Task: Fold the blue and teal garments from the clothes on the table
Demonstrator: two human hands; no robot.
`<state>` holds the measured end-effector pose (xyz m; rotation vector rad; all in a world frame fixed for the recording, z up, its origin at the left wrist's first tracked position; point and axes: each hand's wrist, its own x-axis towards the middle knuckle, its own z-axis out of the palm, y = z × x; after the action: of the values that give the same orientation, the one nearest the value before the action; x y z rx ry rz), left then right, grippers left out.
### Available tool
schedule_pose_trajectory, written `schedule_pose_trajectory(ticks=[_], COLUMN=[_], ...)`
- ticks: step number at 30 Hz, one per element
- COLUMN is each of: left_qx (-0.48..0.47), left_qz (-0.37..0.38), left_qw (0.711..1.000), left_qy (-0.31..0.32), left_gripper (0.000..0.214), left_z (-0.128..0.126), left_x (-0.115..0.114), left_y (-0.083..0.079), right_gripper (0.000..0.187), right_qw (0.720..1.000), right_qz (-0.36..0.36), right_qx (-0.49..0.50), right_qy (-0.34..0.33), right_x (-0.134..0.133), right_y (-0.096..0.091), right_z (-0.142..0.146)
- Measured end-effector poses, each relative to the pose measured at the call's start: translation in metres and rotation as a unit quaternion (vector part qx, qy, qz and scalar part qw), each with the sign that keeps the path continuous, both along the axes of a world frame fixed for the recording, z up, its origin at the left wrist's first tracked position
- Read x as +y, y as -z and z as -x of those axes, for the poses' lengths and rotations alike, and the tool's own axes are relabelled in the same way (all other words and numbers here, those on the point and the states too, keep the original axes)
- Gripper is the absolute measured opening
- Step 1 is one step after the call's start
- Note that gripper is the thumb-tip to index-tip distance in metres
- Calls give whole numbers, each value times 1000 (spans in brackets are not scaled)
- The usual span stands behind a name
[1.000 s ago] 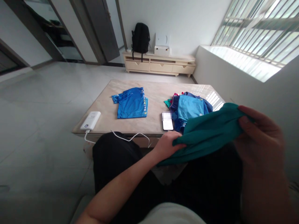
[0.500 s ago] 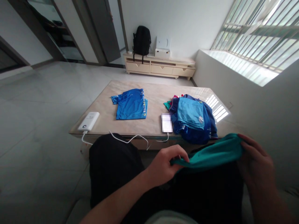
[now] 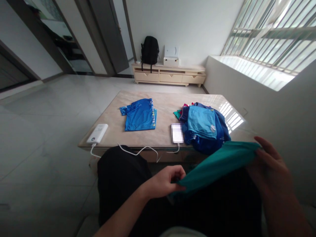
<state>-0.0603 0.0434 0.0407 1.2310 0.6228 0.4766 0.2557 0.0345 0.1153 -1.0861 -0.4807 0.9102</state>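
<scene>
I sit at a low table (image 3: 163,135) with a teal garment (image 3: 217,164) stretched over my lap between both hands. My left hand (image 3: 164,181) pinches its lower left end, and my right hand (image 3: 270,168) grips its upper right end. A folded blue shirt (image 3: 139,114) lies flat on the tabletop. To its right sits a heap of blue clothes (image 3: 204,128), just beyond the teal garment.
A phone (image 3: 177,133) lies beside the heap, and a white power bank (image 3: 97,133) sits at the table's left corner with a white cable (image 3: 138,151) hanging over the front edge. A backpack (image 3: 149,49) and a white box (image 3: 171,56) stand on the far cabinet (image 3: 170,74).
The teal garment came down from in front of the clothes heap toward my lap. My left hand slid lower and left, drawing the fabric out longer, while my right hand dropped slightly.
</scene>
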Motion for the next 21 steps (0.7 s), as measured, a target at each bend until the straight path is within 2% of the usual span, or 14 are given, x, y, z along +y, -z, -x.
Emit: schedule_pose_trajectory(ticks=[4,7,11,14,18,21], left_qx=[-72,-61,3,38,71,27], left_qz=[47,64,88,94,103,117], left_qw=[996,995,996,995,992,993], left_qy=[-30,-37,-31,-6,33,1], left_gripper=[38,49,77,88,88,83], left_z=[5,0,-17,-30,-43,-48], left_x=[-3,-4,-6,-11,-15,-15], left_y=[-13,-18,-5,10,19,18], right_gripper=[52,59,58,48,38,37], right_qw=[1000,998,996,991,979,975], right_qz=[15,43,41,17,31,38], right_qx=[8,22,19,6,-12,-18], right_qy=[-12,-39,-78,-130,-199,-218], right_x=[1,0,-5,-11,-22,-28], right_y=[1,4,7,4,-7,-13], right_z=[-4,-4,1,10,30,40])
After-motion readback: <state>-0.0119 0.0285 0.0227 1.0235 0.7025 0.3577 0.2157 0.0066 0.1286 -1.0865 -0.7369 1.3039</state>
